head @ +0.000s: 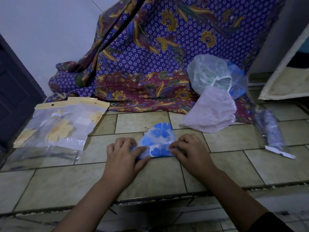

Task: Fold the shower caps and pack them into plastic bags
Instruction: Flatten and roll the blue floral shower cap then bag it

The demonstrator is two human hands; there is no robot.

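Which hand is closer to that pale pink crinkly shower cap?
Right. The right hand lies just in front of the pale pink shower cap; the left hand is farther left, beyond the blue-flowered shower cap both hold.

The shower cap (160, 131) is white with blue flowers, the cloth (150, 47) purple.

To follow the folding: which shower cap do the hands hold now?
The white cap with blue flowers, pinched between the left hand and right hand. The pink cap and pale green cap lie untouched at the right.

Home: tiled floor (150, 178), batik cloth (150, 52)
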